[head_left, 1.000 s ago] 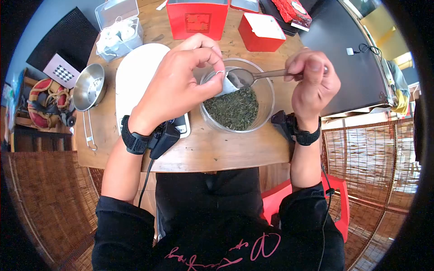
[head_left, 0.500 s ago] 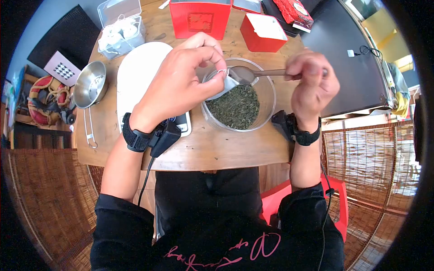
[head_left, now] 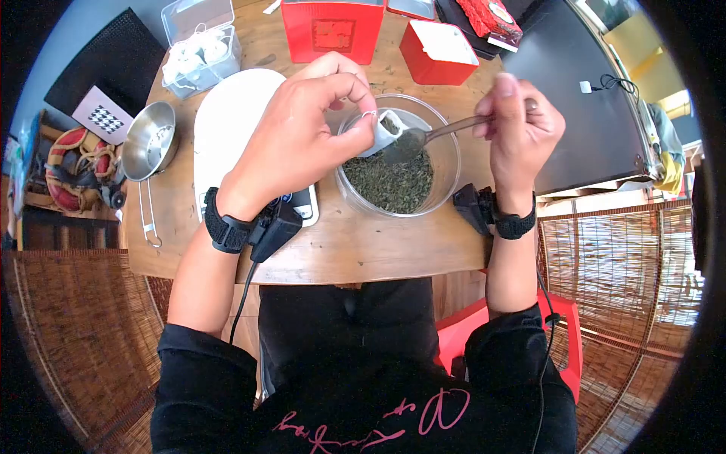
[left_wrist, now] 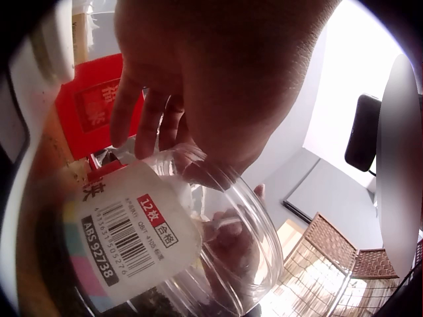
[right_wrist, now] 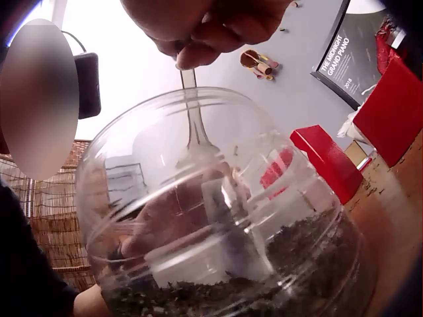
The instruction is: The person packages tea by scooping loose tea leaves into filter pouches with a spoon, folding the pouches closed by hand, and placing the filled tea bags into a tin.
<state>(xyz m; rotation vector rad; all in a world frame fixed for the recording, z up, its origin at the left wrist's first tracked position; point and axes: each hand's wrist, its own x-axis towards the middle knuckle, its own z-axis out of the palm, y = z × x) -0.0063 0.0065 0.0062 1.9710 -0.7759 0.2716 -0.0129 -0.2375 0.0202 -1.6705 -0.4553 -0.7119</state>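
My left hand (head_left: 302, 132) pinches the edge of a small white bag (head_left: 386, 136), held above a clear round jar (head_left: 456, 170) of dried leaves (head_left: 389, 185). The bag's mouth is open, with dark leaf bits showing inside. In my right hand (head_left: 523, 132) is the handle of a spoon (head_left: 408, 145), its bowl low over the leaves beside the bag. Through the jar wall in the right wrist view, the spoon (right_wrist: 196, 132) hangs down from the right hand (right_wrist: 218, 30). A printed label (left_wrist: 125, 244) on the jar shows in the left wrist view.
A white round lid or plate (head_left: 227, 129) and a partly covered scale (head_left: 308, 208) lie left of the jar. Further left stand a metal pan (head_left: 149, 144) and a plastic box (head_left: 200, 64) of white bags. Red boxes (head_left: 333, 34) stand behind; a black surface (head_left: 590, 121) is at right.
The spoon has tilted and its bowl has dropped from the bag's mouth toward the leaves. My right hand has turned. The bag's mouth now shows wider, while my left hand has barely moved.
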